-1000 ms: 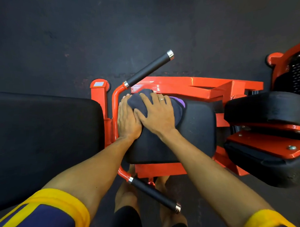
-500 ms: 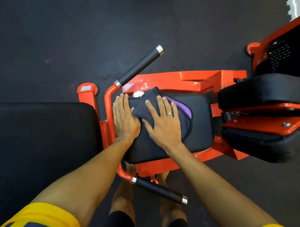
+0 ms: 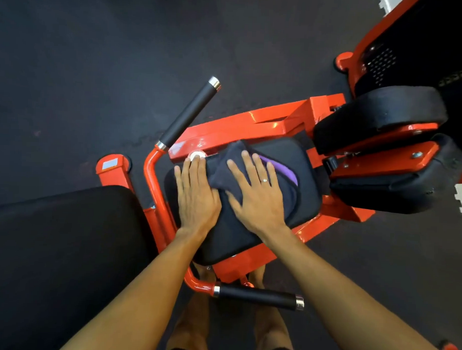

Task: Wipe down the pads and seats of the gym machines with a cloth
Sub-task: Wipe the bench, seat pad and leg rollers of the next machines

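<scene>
Cloth [image 3: 221, 170], dark with a purple edge, lies spread on the seat pad [image 3: 306, 161], toward the pad's far end, above the orange frame [image 3: 252, 126]. Right hand [image 3: 258, 199] lies flat on top of it, palm down, fingers straight and fanned. It presses rather than grips, likely so the whole palm drives the cloth across the vinyl. Left hand [image 3: 197, 194] is also flat, fingers straight and close together, just beside the cloth at the pad's left edge, fingertips at a round silver knob [image 3: 196, 155]; probably bracing. Whether it pins the cloth's edge cannot be told. Judged mid-wipe on this seat. Large back pad [image 3: 65, 247] at left and stacked pads [image 3: 381, 112] at right have no hand on them.
</scene>
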